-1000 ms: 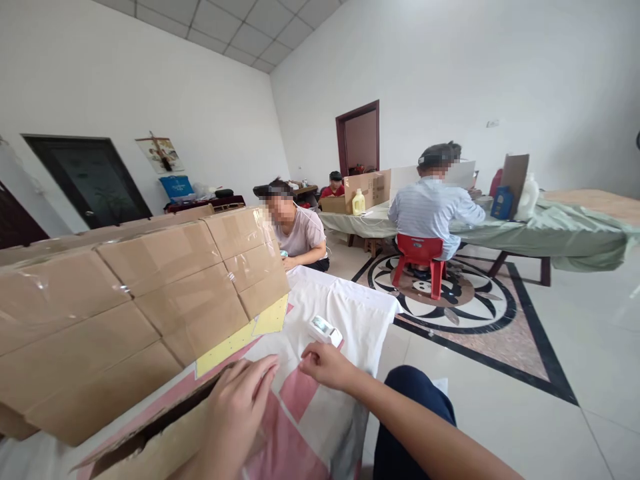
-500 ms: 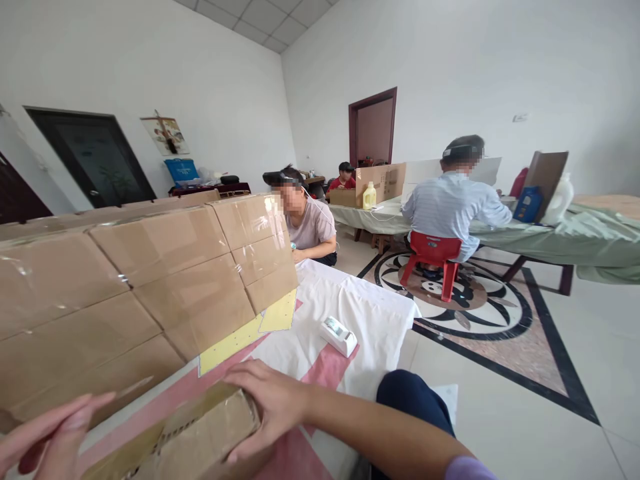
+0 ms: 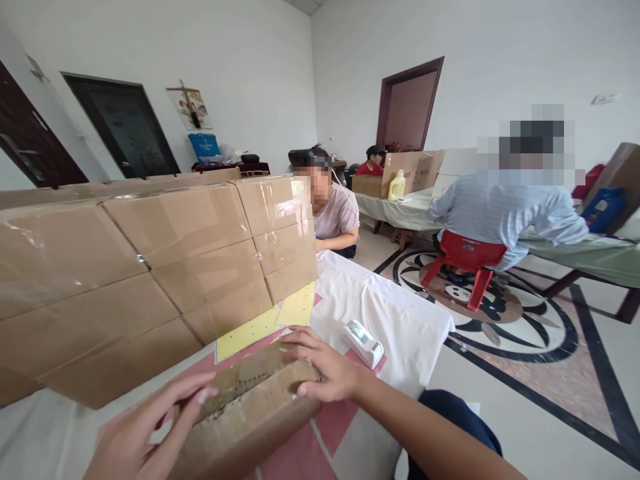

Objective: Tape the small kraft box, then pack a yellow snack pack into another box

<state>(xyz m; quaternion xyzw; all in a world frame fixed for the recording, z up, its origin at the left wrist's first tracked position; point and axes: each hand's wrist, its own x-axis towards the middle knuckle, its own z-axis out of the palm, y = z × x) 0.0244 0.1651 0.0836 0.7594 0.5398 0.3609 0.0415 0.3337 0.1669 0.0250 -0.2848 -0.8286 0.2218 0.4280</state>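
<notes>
A long brown cardboard box (image 3: 255,407) lies in front of me on the cloth-covered table, with a dark dashed strip along its top. My right hand (image 3: 325,367) grips its far right end, fingers over the top and thumb on the near side. At the box's left end is my left hand (image 3: 155,420), its thumb and fingers closed together at the top edge. The other fingers of that hand are partly hidden. Right of the box sits a small white device (image 3: 364,343) with a clear top.
A wall of taped cardboard boxes (image 3: 200,243) stands along the left. Yellow sheets (image 3: 250,333) lie at its foot. A person (image 3: 340,210) sits beyond it; another (image 3: 505,207) sits on a red chair (image 3: 470,257) at a green-covered table (image 3: 370,207). The white cloth (image 3: 410,300) hangs over the table edge.
The view has swung left. The box now shows farther from me and more fully, with my right hand still on its end. My left hand has come onto its left end.
</notes>
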